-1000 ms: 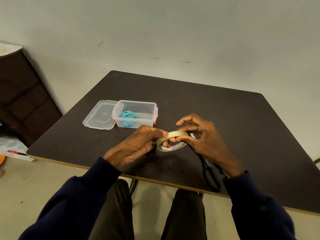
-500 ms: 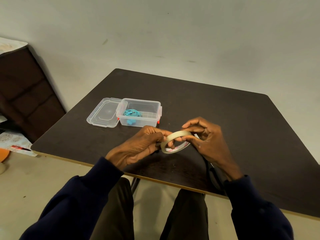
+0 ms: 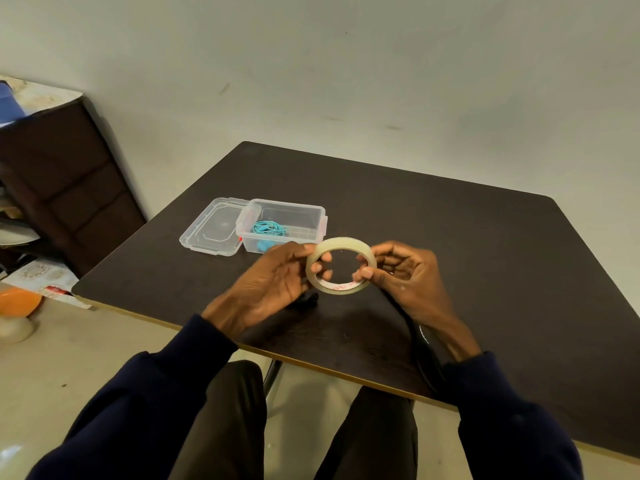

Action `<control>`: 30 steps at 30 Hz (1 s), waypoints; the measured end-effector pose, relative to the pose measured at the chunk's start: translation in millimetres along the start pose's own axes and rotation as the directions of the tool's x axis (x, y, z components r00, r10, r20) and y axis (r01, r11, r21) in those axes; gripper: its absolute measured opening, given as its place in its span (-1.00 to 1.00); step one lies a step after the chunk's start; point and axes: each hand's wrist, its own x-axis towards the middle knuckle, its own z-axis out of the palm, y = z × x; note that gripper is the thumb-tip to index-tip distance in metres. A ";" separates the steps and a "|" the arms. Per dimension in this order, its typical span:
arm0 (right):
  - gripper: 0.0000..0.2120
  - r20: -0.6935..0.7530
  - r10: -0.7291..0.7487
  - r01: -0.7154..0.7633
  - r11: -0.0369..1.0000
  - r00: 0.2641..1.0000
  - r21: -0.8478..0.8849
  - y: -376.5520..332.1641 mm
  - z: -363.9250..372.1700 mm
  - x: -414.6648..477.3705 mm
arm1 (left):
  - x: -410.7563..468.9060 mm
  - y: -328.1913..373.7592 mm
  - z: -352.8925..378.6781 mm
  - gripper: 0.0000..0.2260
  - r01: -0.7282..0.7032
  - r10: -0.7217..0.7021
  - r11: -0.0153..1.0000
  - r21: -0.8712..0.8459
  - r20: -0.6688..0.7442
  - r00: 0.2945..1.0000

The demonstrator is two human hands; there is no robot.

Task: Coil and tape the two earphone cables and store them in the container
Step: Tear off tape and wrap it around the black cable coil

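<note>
Clear tape roll (image 3: pixel 343 242) held up between both hands, likely hunting for the free end.
Beyond the left hand (image 3: pixel 273 282): lid (image 3: pixel 214 230) off beside the open container (image 3: pixel 311 220), teal earphone cable (image 3: pixel 268 228) coiled inside, so one is stored and the box awaits the second. Left hand grips the roll's left rim, fingers through the core, steadying it. Right hand (image 3: pixel 408 278) pinches the right rim, thumb outside, probably feeling for the edge. Dark item (image 3: pixel 424 355) under the right wrist: can't tell if it's the second cable.

Both hands (image 3: pixel 277 275) (image 3: pixel 401 275) grip tape roll (image 3: pixel 341 289) above table (image 3: pixel 485 254).
</note>
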 end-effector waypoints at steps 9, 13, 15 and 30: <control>-0.81 0.091 -0.078 0.089 0.988 0.993 -0.129 -8.0 -10.2 13.6 | 12.5 1.8 8.5 -0.70 -0.028 0.056 0.939 0.343 -0.073 0.996; -0.80 0.119 -0.082 0.097 0.986 0.990 -0.134 -11.0 -16.7 18.2 | 15.8 1.5 5.0 -0.72 -0.063 0.094 0.901 0.429 -0.050 0.994; -0.81 0.169 -0.077 0.105 0.981 0.983 -0.162 -10.4 -16.8 22.6 | 17.9 0.5 7.6 -0.78 -0.087 0.127 0.837 0.540 -0.037 0.991; -0.86 0.101 -0.025 0.033 0.997 0.995 -0.076 -1.3 -19.6 19.3 | 25.5 -0.9 5.3 -0.80 -0.070 0.055 0.945 0.320 0.055 0.997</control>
